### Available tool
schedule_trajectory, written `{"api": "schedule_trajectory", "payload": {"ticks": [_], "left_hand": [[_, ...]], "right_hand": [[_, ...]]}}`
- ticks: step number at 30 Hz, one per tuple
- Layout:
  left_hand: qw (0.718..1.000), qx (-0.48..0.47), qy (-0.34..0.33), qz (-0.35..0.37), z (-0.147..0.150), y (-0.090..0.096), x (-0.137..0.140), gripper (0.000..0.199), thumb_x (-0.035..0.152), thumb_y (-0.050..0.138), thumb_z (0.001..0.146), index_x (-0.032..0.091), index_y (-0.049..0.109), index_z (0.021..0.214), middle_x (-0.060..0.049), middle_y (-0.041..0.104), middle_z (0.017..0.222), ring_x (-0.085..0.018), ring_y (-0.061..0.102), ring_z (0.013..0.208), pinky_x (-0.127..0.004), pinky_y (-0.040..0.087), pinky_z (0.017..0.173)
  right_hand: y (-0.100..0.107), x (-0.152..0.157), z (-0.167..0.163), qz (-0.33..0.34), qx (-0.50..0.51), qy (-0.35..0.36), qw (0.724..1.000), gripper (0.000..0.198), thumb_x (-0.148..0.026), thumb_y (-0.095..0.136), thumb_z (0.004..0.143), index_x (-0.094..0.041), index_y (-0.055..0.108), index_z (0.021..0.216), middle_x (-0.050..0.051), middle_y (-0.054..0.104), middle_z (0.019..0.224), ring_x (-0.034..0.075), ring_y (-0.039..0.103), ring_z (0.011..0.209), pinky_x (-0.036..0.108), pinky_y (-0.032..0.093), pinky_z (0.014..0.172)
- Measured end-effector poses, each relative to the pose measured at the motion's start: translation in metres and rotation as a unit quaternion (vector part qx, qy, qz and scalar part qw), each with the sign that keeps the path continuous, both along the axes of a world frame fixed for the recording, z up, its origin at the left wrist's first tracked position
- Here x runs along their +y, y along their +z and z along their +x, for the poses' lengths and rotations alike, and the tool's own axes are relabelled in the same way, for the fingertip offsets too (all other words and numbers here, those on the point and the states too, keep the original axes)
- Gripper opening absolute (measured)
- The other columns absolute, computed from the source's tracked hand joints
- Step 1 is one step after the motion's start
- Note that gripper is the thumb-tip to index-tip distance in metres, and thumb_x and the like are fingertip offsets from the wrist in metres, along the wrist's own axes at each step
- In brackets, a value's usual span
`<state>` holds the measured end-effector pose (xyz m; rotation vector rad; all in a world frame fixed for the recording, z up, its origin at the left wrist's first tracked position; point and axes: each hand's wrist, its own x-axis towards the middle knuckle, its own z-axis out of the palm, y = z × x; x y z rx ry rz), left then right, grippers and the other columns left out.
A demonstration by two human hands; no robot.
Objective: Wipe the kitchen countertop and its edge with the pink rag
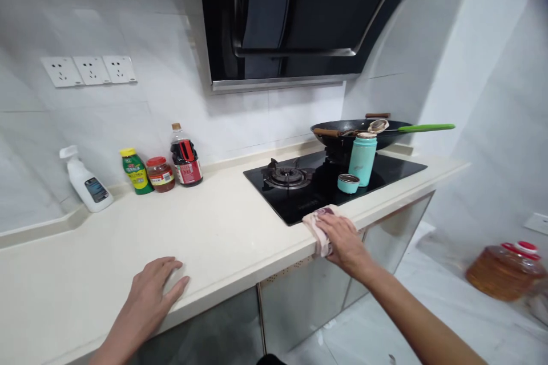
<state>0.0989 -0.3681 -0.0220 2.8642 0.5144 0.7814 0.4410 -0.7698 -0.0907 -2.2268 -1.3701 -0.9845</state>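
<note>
My right hand (342,239) presses a pinkish-white cloth (317,229) against the front edge of the counter (222,228), just before the black gas stove (308,197). Part of the cloth hangs over the edge, and the fingers cover the rest. Farther left, my left hand (149,293) rests near the counter's front edge with thumb and fingers apart, holding nothing. Beyond the cloth, a turquoise flask (363,161) stands upright on the stove beside its small turquoise cup (348,183).
A black wok (342,126) with a green-handled utensil (428,128) sits on the far burner. Along the wall stand a white spray bottle (88,182), a green bottle (136,172), a red-lidded jar (160,175) and a dark sauce bottle (186,162). The range hood (291,23) overhangs the stove.
</note>
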Motion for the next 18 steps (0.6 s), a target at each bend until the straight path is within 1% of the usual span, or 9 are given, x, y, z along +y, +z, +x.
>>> {"api": "schedule_trajectory", "payload": {"ticks": [2,4,6,8,10,13,15,18], "left_hand": [[1.0,-0.003,-0.002,0.008,0.001,-0.002,0.0,0.042,0.058,0.053,0.089,0.028,0.073,0.11,-0.008,0.071,0.125,-0.031,0.063,0.12,-0.048,0.051,0.1],[1.0,-0.001,0.0,0.008,0.001,-0.002,-0.001,0.041,0.058,0.052,0.089,0.028,0.073,0.11,-0.008,0.071,0.124,-0.031,0.063,0.12,-0.047,0.051,0.099],[1.0,0.001,0.0,0.004,0.001,-0.002,-0.004,0.041,0.056,0.051,0.09,0.028,0.073,0.11,-0.008,0.071,0.124,-0.031,0.062,0.12,-0.047,0.05,0.099],[1.0,-0.003,-0.005,0.001,0.001,-0.002,-0.006,0.04,0.055,0.051,0.091,0.028,0.072,0.111,-0.008,0.07,0.124,-0.03,0.062,0.12,-0.046,0.05,0.099],[1.0,-0.006,-0.012,0.0,0.001,-0.002,-0.008,0.039,0.053,0.05,0.091,0.027,0.071,0.111,-0.009,0.07,0.124,-0.03,0.062,0.12,-0.046,0.048,0.099],[1.0,-0.011,-0.014,0.003,0.002,-0.003,-0.009,0.037,0.051,0.05,0.092,0.026,0.071,0.11,-0.009,0.07,0.123,-0.03,0.062,0.118,-0.047,0.048,0.097],[1.0,-0.018,-0.014,0.008,0.003,-0.005,-0.01,0.036,0.05,0.05,0.091,0.026,0.071,0.109,-0.009,0.071,0.121,-0.031,0.062,0.117,-0.046,0.048,0.096],[0.999,-0.028,-0.016,0.011,0.003,-0.006,-0.01,0.036,0.049,0.049,0.091,0.025,0.07,0.109,-0.009,0.071,0.121,-0.03,0.062,0.117,-0.046,0.047,0.096]], "right_hand": [[-0.001,-0.022,0.027,-0.006,0.004,-0.038,0.999,0.067,-0.02,0.069,0.072,-0.017,0.051,0.137,0.018,0.05,0.147,0.033,0.042,0.139,0.055,0.027,0.117],[0.0,-0.039,0.047,-0.012,0.008,-0.062,0.998,0.068,-0.021,0.068,0.069,-0.017,0.053,0.135,0.018,0.051,0.146,0.033,0.043,0.138,0.055,0.028,0.115],[0.003,-0.047,0.055,-0.022,0.015,-0.081,0.996,0.069,-0.02,0.066,0.065,-0.018,0.054,0.134,0.017,0.052,0.145,0.033,0.045,0.137,0.053,0.031,0.113],[0.005,-0.047,0.051,-0.033,0.022,-0.104,0.994,0.072,-0.018,0.063,0.063,-0.018,0.053,0.134,0.015,0.053,0.145,0.032,0.045,0.136,0.051,0.032,0.112],[0.005,-0.037,0.036,-0.034,0.02,-0.122,0.992,0.073,-0.014,0.061,0.064,-0.018,0.05,0.136,0.015,0.053,0.145,0.032,0.043,0.138,0.051,0.031,0.113],[0.001,-0.006,-0.002,-0.016,0.01,-0.117,0.993,0.071,-0.014,0.061,0.068,-0.017,0.048,0.138,0.015,0.053,0.145,0.033,0.04,0.139,0.052,0.028,0.114],[-0.003,0.025,-0.034,0.002,0.012,-0.098,0.995,0.072,-0.014,0.064,0.069,-0.018,0.048,0.139,0.014,0.054,0.144,0.033,0.041,0.138,0.051,0.027,0.115],[-0.01,0.08,-0.086,0.046,0.004,-0.058,0.997,0.077,-0.012,0.066,0.067,-0.02,0.046,0.141,0.011,0.056,0.142,0.034,0.044,0.135,0.051,0.025,0.115]]}}
